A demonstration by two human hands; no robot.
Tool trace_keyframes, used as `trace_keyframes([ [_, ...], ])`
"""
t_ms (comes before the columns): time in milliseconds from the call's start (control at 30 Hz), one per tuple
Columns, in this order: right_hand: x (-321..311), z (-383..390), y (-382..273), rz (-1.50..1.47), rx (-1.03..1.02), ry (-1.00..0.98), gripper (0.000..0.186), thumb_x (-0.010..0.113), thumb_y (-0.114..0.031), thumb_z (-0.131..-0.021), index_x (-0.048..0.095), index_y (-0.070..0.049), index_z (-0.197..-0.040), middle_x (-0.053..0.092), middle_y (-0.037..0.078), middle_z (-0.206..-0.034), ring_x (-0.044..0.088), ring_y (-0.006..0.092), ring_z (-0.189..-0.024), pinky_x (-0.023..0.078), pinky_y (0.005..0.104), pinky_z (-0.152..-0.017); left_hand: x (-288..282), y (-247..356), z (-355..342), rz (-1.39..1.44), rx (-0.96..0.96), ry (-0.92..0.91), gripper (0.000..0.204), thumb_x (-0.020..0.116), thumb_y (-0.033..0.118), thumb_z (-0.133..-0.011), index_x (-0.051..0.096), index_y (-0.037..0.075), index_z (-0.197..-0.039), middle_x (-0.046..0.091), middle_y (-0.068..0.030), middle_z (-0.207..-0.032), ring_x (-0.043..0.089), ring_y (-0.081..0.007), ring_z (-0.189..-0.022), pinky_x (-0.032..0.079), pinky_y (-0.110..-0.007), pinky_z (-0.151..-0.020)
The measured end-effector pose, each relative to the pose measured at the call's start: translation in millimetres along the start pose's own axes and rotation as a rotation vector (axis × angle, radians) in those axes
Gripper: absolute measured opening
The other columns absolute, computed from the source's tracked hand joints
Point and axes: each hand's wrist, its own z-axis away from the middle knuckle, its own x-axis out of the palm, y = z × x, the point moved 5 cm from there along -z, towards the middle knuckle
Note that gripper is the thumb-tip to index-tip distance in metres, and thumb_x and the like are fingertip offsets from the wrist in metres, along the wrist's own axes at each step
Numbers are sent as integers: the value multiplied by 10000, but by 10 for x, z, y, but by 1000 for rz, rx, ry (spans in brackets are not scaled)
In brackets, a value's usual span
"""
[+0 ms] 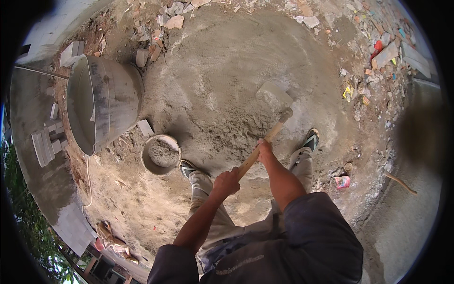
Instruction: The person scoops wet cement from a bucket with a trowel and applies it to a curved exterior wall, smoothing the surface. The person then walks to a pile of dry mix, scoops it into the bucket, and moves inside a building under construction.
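Note:
Both my hands are wrapped around the wooden handle of a hoe. Lower on the handle, close to my body, is my left hand. My right hand grips farther up, nearer the head. The hoe's broad blade is coated in grey and rests at or just over the wet mortar, which spreads in a wide round patch ahead of me. Rough, lumpy mortar lies between the blade and my feet. Whether the blade's edge is sunk in is hard to see.
By my left foot stands a round bucket with mortar in it. A big drum lies tipped on its side at the left, near stacked grey blocks. Rubble lines the right edge. A curved stick lies at right.

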Motion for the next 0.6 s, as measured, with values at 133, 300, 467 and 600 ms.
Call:
trace_keyframes([
  [133,39,407,972,112,26,-84,104,541,-143,-861,480,-60,-870,443,75,-723,464,211,-612,455,417,-592,71,-491,765,9,-143,-81,357,566,136,-739,463,69,-1074,637,-220,-802,636,-391,-778,496,-476,-674],
  [300,-157,1325,2049,-53,279,-305,111,536,-97,-791,447,-75,-852,455,89,-735,505,240,-640,492,437,-684,261,-1114,1938,16,-199,-107,499,623,153,-687,448,92,-1150,644,-185,-764,641,-374,-707,507,-478,-616],
  [467,-364,1326,1953,-150,233,-307,152,558,-96,-764,432,-64,-841,460,98,-741,514,251,-643,473,444,-662,284,-1099,2008,-22,-82,3,541,619,175,-708,434,103,-1211,642,-187,-742,642,-370,-686,515,-480,-611],
  [600,-384,834,763,-153,-9,-206,110,515,-149,-847,422,-102,-811,421,48,-710,426,198,-602,401,382,-593,185,-342,1125,18,19,74,422,566,146,-767,440,76,-1164,635,-175,-777,643,-354,-719,507,-475,-615],
])
